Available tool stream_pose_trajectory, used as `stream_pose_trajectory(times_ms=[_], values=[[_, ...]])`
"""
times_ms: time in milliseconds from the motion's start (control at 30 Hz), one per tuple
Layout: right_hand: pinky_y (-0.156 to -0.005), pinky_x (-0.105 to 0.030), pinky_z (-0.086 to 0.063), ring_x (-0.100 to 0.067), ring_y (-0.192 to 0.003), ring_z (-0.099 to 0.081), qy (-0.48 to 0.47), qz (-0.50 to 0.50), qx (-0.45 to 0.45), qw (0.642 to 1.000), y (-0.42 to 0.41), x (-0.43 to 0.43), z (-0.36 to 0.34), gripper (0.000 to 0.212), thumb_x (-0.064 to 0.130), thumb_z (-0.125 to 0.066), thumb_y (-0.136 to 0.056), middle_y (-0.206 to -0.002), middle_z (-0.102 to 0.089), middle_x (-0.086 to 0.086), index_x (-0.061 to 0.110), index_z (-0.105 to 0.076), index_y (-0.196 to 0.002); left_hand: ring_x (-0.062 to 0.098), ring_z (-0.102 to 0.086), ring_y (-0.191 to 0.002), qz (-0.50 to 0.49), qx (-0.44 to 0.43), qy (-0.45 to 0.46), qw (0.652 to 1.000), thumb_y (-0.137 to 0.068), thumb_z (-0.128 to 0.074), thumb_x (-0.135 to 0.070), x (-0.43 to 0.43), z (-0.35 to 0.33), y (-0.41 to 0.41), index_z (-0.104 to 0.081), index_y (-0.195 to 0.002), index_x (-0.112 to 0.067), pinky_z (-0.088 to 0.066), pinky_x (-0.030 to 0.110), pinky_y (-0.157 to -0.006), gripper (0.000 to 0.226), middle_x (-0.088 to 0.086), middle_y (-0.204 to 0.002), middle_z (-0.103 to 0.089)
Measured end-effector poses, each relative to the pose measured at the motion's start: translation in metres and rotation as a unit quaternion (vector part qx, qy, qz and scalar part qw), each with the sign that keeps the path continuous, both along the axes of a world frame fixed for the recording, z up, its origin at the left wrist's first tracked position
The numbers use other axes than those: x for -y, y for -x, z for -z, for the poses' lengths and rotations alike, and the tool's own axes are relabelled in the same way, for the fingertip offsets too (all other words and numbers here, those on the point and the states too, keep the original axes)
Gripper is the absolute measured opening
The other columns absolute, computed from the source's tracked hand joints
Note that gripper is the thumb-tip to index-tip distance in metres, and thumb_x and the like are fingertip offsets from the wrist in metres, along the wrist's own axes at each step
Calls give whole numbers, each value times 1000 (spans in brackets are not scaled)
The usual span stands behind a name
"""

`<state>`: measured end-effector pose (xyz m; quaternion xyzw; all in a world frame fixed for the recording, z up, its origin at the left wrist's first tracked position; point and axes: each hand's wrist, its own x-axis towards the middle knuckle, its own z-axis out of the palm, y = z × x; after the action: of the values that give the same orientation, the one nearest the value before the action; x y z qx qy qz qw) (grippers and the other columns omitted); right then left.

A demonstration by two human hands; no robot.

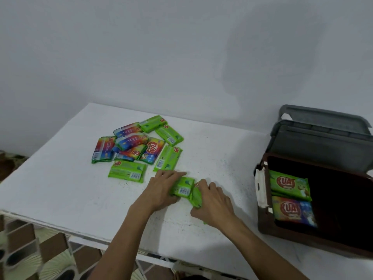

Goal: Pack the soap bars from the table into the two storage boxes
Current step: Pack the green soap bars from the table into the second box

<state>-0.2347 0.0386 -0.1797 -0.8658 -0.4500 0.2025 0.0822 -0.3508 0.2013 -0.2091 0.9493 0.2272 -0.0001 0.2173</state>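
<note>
**Soap bars point(139, 146) heaped on the desk point(60, 188)**

Green and rainbow-wrapped bars lie in a loose heap towards the far middle of the white desk. Some overlap, and several green ones lie flat around the heap's rim. Nearer the front edge, the left hand point(161, 188) grips a green bar point(182, 188) turned barcode side up, its fingers point(177, 174) curled over the bar's far side. The right hand point(214, 205) grips a second green bar point(196, 196) just beside the first, its fingers likewise curled over the top. The two bars touch side by side. Whether they rest on the desk or are held just clear of it cannot be told.

At the right edge of the desk stands a brown storage box point(282, 235), open, with its grey lid point(323, 144) raised at the back. A white latch point(261, 188) hangs on its left wall. Against that wall lies a packed green bar point(288, 184), label up, with more green wrapping showing beneath it. A packed rainbow bar point(294, 211) lies next to it, towards the front. The rest of the interior is too dark to read. A further grey lid point(323, 116) shows behind the first, and whatever lies under it is hidden.
</note>
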Motion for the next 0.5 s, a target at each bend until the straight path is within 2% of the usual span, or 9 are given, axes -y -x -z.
stream_pose_trajectory(times_ms=[100,167,233,300,367,433,500], values=[[-74,-35,-43,-26,-103,-51,-23,34,-41,998,-10,4,-8,75,41,-65,-70,-111,-44,-1,31,-24,-133,17,-33,-119,-17,34,27,999,-77,-70,-38,-2,-7,0,-26,-147,-40,-44,39,-94,83,-6,-138,-40],[-74,-35,-46,-25,-100,-53,-66,65,-120,988,-17,6,-19,93,37,-68,-70,-113,-42,-1,43,-10,-142,15,-34,-116,-28,63,45,997,-77,-70,-34,-2,-10,2,-22,-148,-45,-45,36,-92,86,-6,-133,-39],[-71,-33,-50,-23,-95,-56,-131,96,-211,964,-23,9,-33,96,29,-71,-71,-112,-45,-2,55,-10,-139,14,-36,-113,-33,89,54,994,-76,-70,-31,-3,-13,4,-19,-147,-51,-46,33,-90,89,-7,-128,-40],[-74,-38,-57,-25,-91,-60,-199,114,-271,935,-30,11,-46,77,19,-69,-75,-106,-51,-8,55,-29,-130,12,-39,-109,-35,115,55,991,-76,-71,-30,-1,-15,4,-19,-146,-53,-45,29,-88,90,-7,-124,-41],[-77,-42,-60,-29,-94,-62,-268,141,-355,884,-37,14,-56,50,4,-63,-79,-108,-51,-13,41,-50,-111,9,-43,-106,-36,148,57,987,-77,-72,-30,3,-20,4,-20,-145,-53,-43,22,-84,89,-9,-121,-42],[-76,-43,-60,-32,-104,-61,-323,172,-441,820,-45,20,-64,38,-8,-56,-81,-116,-50,-15,27,-55,-95,3,-47,-99,-40,184,69,980,-77,-74,-27,8,-27,1,-24,-144,-52,-41,14,-76,87,-11,-121,-44],[-76,-40,-58,-33,-109,-61,-355,190,-503,765,-51,26,-71,35,-13,-53,-83,-119,-52,-15,20,-57,-94,0,-53,-94,-58,220,98,969,-76,-75,-25,14,-36,-5,-28,-141,-50,-44,16,-70,84,-14,-119,-48]])
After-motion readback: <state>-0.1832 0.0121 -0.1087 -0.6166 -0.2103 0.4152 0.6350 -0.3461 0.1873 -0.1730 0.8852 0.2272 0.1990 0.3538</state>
